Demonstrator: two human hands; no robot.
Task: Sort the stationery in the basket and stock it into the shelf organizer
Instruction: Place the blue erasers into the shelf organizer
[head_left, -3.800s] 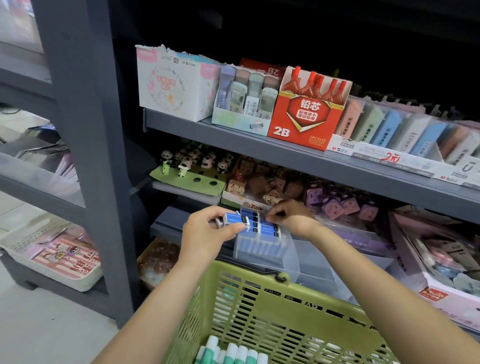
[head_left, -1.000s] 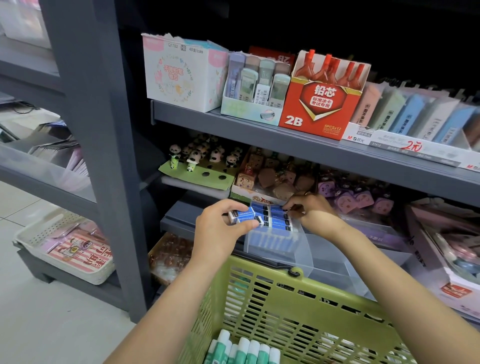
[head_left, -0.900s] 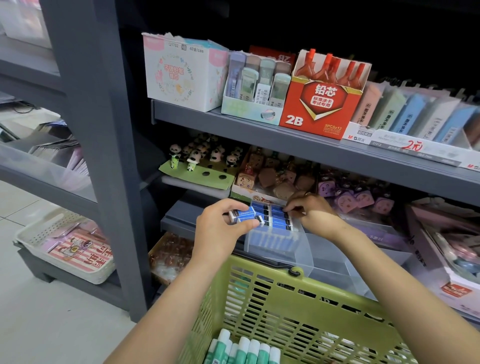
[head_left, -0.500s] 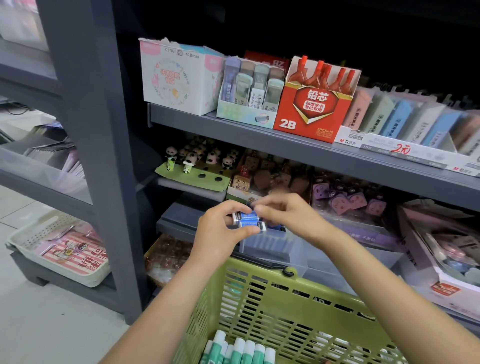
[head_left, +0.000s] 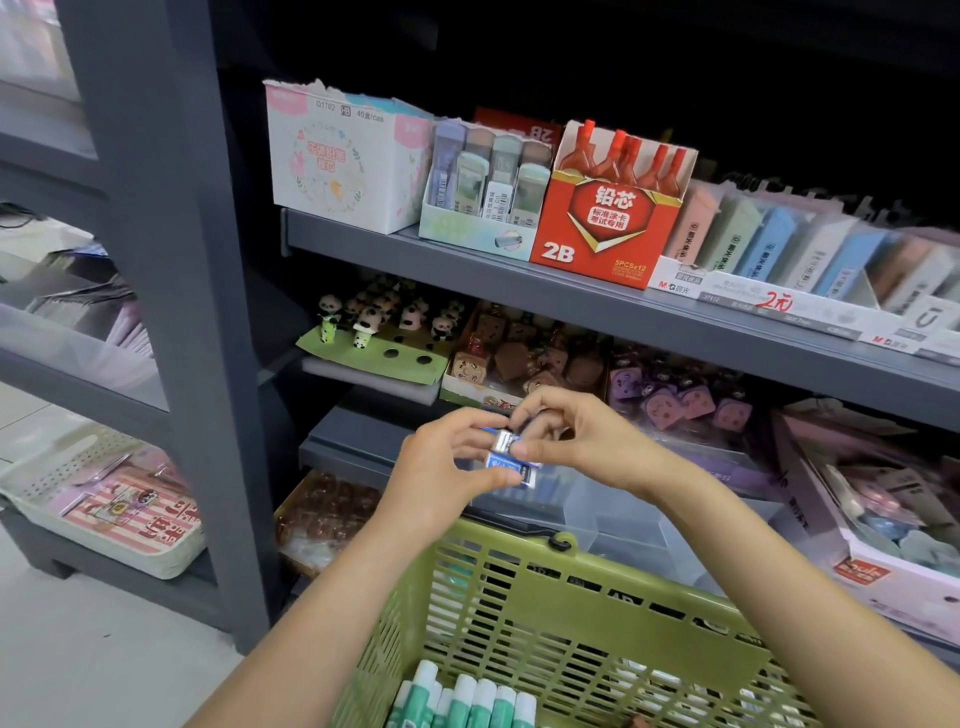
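Change: a second ago the right hand (head_left: 582, 441) was back at the row of blue packs already in the clear organizer (head_left: 561, 499); now it has come forward to meet the left hand (head_left: 441, 467) at mid-frame.
Meaning: one pack seems stowed and the next is being taken from the left hand's stack, so stocking of this item is well along but not finished.
Left hand: fingers curled round a small stack of blue packs (head_left: 511, 467), thumb on the lower one.
Right hand: thumb and forefinger pinch the end of the top pack; the other fingers curl beneath.
Pose: both forearms reach up from the lower frame over the green basket (head_left: 571, 608), wrists near each other just above the organizer.
Task things: packs held at centre; organizer directly behind and below them on the lower shelf; green-capped sticks (head_left: 467, 701) wait in the basket at bottom centre.
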